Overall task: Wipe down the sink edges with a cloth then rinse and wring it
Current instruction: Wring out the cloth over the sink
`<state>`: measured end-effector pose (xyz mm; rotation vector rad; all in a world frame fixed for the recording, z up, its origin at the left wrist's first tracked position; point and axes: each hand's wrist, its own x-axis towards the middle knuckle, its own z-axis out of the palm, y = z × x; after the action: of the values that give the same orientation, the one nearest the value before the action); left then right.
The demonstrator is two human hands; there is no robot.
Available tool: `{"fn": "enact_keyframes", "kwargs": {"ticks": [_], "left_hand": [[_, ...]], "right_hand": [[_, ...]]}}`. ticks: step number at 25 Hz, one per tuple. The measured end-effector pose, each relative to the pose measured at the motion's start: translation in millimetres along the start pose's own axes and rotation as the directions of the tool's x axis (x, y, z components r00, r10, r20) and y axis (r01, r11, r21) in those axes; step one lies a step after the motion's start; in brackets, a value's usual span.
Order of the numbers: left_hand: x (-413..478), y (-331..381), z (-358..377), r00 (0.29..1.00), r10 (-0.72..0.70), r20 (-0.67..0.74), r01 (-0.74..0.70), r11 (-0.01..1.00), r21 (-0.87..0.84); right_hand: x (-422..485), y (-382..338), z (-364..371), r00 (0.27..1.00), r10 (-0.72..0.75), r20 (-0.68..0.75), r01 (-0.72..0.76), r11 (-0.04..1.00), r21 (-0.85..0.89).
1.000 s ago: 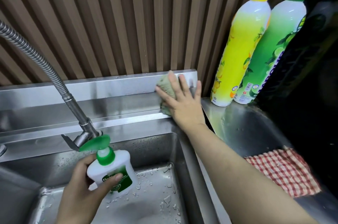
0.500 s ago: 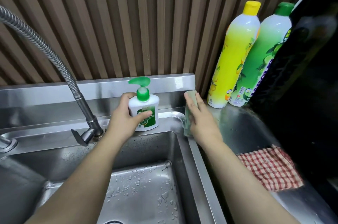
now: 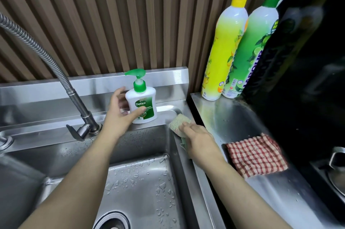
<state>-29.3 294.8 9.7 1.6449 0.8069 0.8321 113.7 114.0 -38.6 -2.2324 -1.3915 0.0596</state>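
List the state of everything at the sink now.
soap bottle, upright on ledge, held by left hand
cloth, pressed to sink rim under right hand
tap, no water running
sink basin, dotted with droplets
checked cloth, lying on counter
yellow bottle, upright, capped
green bottle, upright, capped

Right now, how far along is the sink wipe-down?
Done: nothing provable on the wet steel. In hand: right hand presses the pale green cloth on the steel sink at its right rear corner; left hand holds the white green-pump soap bottle. Left: rinsing, wringing.

The cloth [image 3: 178, 122] is pale green, soap bottle [image 3: 142, 97] white-and-green, towel [image 3: 256, 155] red-checked.
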Motion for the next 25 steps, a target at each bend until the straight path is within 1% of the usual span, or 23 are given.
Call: {"fn": "enact_keyframes", "kwargs": {"ticks": [1,2,3,4,5,6,7,8,9,10,11,12,13,15,16,17,19,20,21,22,23,24,25], "left_hand": [[-11,-2,-4,0.998,-0.006,-0.066,0.005,1.0,-0.015],[-25,-6,-8,0.991,-0.016,-0.136,0.011,0.999,-0.038],[-43,-10,-9,0.982,-0.035,-0.183,0.021,0.997,-0.078],[-62,-14,-9,0.978,-0.069,-0.195,0.046,0.992,-0.121],[-82,-16,-7,0.979,-0.123,-0.163,0.1,0.985,-0.143],[-101,-14,-4,0.979,-0.185,-0.088,0.172,0.975,-0.141],[-119,-12,-2,0.968,-0.249,0.019,0.249,0.96,-0.124],[-135,-9,-1,0.941,-0.308,0.14,0.323,0.941,-0.102],[-148,-5,-3,0.899,-0.35,0.263,0.381,0.921,-0.079],[-160,-1,-6,0.851,-0.37,0.374,0.424,0.903,-0.072],[-171,4,-12,0.818,-0.359,0.45,0.443,0.892,-0.092],[-178,10,-18,0.811,-0.336,0.479,0.435,0.893,-0.11],[-183,15,-25,0.825,-0.318,0.468,0.418,0.9,-0.125],[-192,28,-40,0.897,-0.261,0.357,0.329,0.933,-0.143],[-196,35,-47,0.926,-0.241,0.291,0.294,0.943,-0.154],[-199,41,-55,0.944,-0.225,0.239,0.268,0.949,-0.165],[-203,45,-71,0.961,-0.213,0.177,0.239,0.961,-0.141],[-205,44,-79,0.967,-0.215,0.134,0.231,0.967,-0.113],[-206,40,-87,0.969,-0.231,0.086,0.238,0.968,-0.084],[-208,35,-95,0.965,-0.259,0.041,0.262,0.962,-0.076],[-209,31,-105,0.957,-0.29,0.016,0.291,0.954,-0.076],[-210,28,-114,0.954,-0.3,0.006,0.299,0.95,-0.089],[-212,25,-125,0.962,-0.273,-0.003,0.272,0.959,-0.082]], "right_hand": [[-14,-2,-2,1.0,-0.003,-0.015,0.003,1.0,0.004],[-28,-2,-2,1.0,-0.004,-0.027,0.003,1.0,-0.029],[-42,-5,-6,1.0,0.01,0.006,-0.01,0.997,-0.072],[-54,-11,-11,0.999,0.018,0.049,-0.013,0.995,-0.103],[-66,-16,-20,0.997,0.024,0.08,-0.014,0.993,-0.119],[-76,-22,-31,0.991,0.045,0.124,-0.032,0.995,-0.099],[-83,-28,-44,0.975,0.108,0.192,-0.111,0.994,0.002],[-90,-37,-58,0.94,0.197,0.277,-0.256,0.946,0.197],[-93,-47,-68,0.894,0.249,0.372,-0.41,0.788,0.459],[-96,-56,-73,0.855,0.244,0.458,-0.511,0.547,0.662],[-100,-66,-75,0.835,0.183,0.519,-0.548,0.35,0.759],[-103,-75,-75,0.829,0.106,0.549,-0.556,0.253,0.792],[-106,-86,-74,0.824,0.033,0.566,-0.559,0.216,0.801],[-112,-107,-66,0.803,-0.053,0.593,-0.57,0.218,0.792],[-115,-116,-61,0.774,-0.08,0.628,-0.6,0.224,0.768],[-117,-126,-56,0.73,-0.114,0.674,-0.635,0.252,0.73],[-122,-149,-42,0.646,-0.193,0.739,-0.656,0.356,0.666],[-124,-161,-33,0.625,-0.202,0.754,-0.633,0.434,0.641],[-126,-174,-23,0.63,-0.165,0.759,-0.59,0.533,0.606],[-126,-186,-16,0.658,-0.093,0.747,-0.537,0.637,0.552],[-125,-196,-11,0.691,-0.021,0.723,-0.511,0.693,0.508],[-123,-203,-8,0.69,0.014,0.723,-0.536,0.682,0.498],[-120,-209,-5,0.661,0.01,0.75,-0.597,0.614,0.517]]}}
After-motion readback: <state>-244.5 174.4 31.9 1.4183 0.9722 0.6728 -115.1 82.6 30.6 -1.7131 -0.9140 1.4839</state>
